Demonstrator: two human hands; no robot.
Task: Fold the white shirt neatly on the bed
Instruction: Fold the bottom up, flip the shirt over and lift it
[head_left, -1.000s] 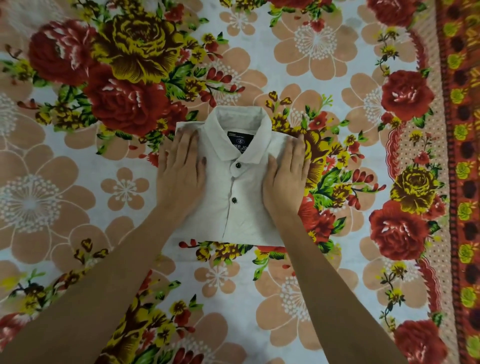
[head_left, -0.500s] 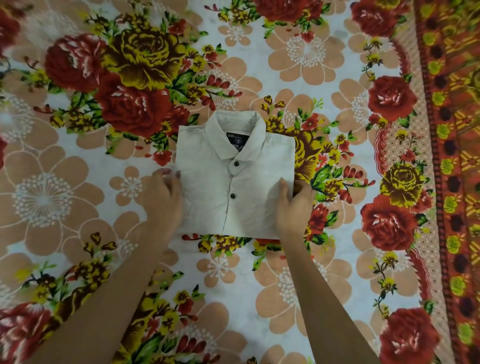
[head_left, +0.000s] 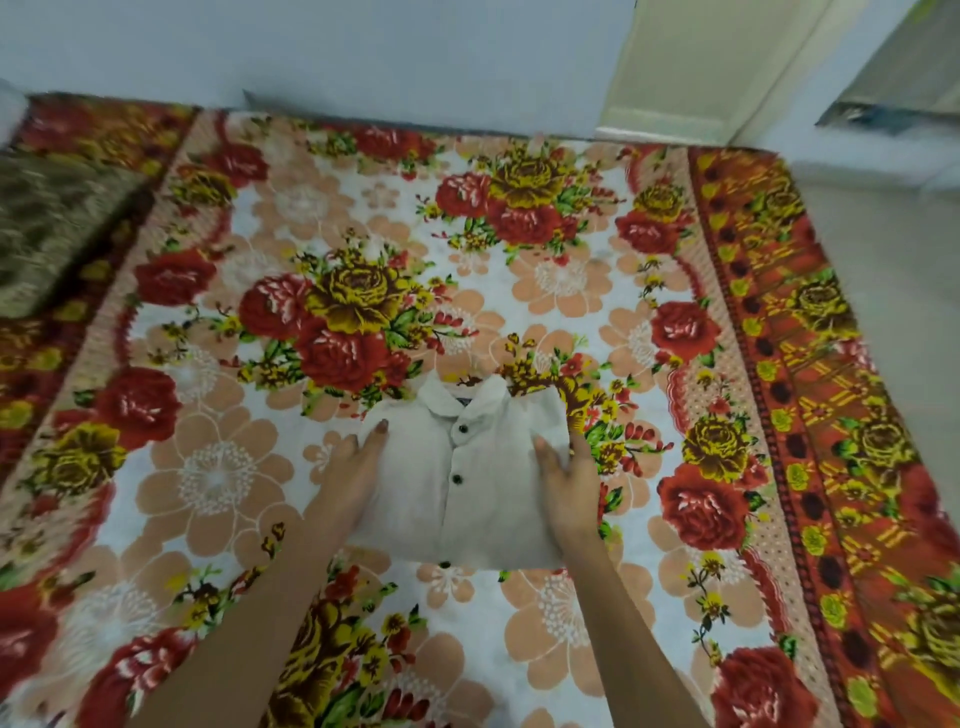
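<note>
The white shirt (head_left: 467, 483) lies folded into a compact rectangle on the flowered bedspread (head_left: 218, 467), collar at the far end and dark buttons facing up. My left hand (head_left: 358, 467) is at the shirt's left edge, with fingers lying over the cloth and the thumb hidden. My right hand (head_left: 563, 478) holds the right edge, thumb on top and fingers wrapped around the side. Both forearms reach in from the bottom of the head view.
A brown patterned pillow (head_left: 52, 228) sits at the bed's far left. A pale wall (head_left: 363, 47) runs behind the bed, and a cream door (head_left: 691, 67) stands at the far right. The bed's right edge (head_left: 810, 291) drops to the floor.
My hands slid from flat on the shirt's front out to its side edges and took hold there. The view has tilted up, and the wall, door and pillow have come into sight.
</note>
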